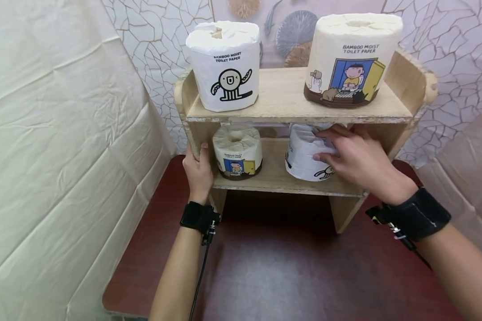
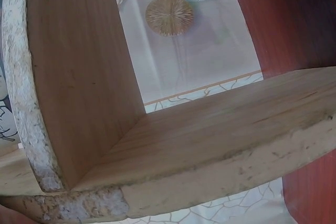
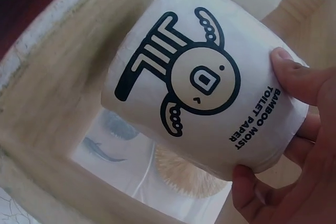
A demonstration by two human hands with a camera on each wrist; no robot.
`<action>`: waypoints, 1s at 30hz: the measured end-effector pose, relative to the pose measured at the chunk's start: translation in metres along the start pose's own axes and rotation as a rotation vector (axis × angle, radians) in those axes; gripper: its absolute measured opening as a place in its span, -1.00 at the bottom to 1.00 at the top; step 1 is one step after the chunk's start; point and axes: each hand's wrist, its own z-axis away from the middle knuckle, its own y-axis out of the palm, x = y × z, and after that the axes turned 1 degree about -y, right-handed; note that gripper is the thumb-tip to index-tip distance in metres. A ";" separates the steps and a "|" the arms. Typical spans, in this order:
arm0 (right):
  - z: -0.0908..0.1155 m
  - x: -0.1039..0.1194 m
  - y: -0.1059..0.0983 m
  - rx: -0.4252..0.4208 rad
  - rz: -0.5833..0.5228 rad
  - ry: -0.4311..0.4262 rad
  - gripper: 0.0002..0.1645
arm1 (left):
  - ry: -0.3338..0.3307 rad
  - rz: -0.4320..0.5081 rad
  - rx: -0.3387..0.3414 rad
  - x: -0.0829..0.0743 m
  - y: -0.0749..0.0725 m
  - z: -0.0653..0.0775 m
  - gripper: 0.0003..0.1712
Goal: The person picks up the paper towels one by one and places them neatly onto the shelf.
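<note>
On the lower shelf at the right, my right hand [image 1: 357, 158] grips a white wrapped toilet roll [image 1: 303, 154] by its upper end, thumb on the front. The right wrist view shows a black cartoon figure on that toilet roll [image 3: 199, 82], with my right hand's [image 3: 299, 145] thumb and fingers around its top end. The roll is slightly tilted. At the left, my left hand [image 1: 198, 171] holds the side panel of the wooden shelf [image 1: 283, 118], thumb on the inner side. A cream toilet roll [image 1: 238, 154] stands beside it on the lower shelf.
Up top stand a white toilet roll [image 1: 225, 67] at the left and a cream toilet roll [image 1: 351, 62] at the right. Beneath the shelf is a dark red table [image 1: 265, 276]. A pale cloth wall [image 1: 64, 133] runs along the left, with a patterned backdrop [image 1: 156, 40] behind.
</note>
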 end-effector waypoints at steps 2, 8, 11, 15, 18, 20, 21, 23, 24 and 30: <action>0.000 0.001 0.003 -0.010 -0.003 -0.002 -0.42 | 0.001 0.002 -0.002 0.000 0.000 -0.001 -0.60; -0.001 0.004 0.009 -0.043 0.008 0.002 -0.42 | -0.011 -0.002 0.008 0.018 0.000 -0.001 -0.57; -0.001 0.007 0.010 -0.064 0.019 0.021 -0.41 | -0.008 -0.024 0.007 0.033 0.001 -0.002 -0.57; -0.002 0.012 0.012 -0.069 0.009 0.075 -0.40 | 0.010 -0.040 0.003 0.037 0.000 -0.005 -0.58; -0.003 0.016 0.013 -0.064 -0.008 0.111 -0.42 | 0.020 -0.042 0.002 0.038 -0.001 -0.006 -0.58; -0.003 0.018 0.014 -0.065 -0.010 0.124 -0.44 | 0.025 -0.043 0.001 0.038 -0.001 -0.006 -0.58; -0.004 0.019 0.015 -0.068 -0.008 0.128 -0.44 | 0.024 -0.041 0.001 0.038 -0.001 -0.006 -0.58; -0.004 0.020 0.017 -0.076 -0.002 0.129 -0.45 | 0.025 -0.041 0.001 0.037 -0.001 -0.005 -0.57; -0.004 0.021 0.018 -0.081 0.001 0.132 -0.44 | 0.023 -0.038 0.003 0.037 -0.001 -0.005 -0.56; -0.003 0.023 0.023 -0.104 0.021 0.133 -0.46 | 0.006 -0.010 0.020 0.038 -0.001 -0.004 -0.53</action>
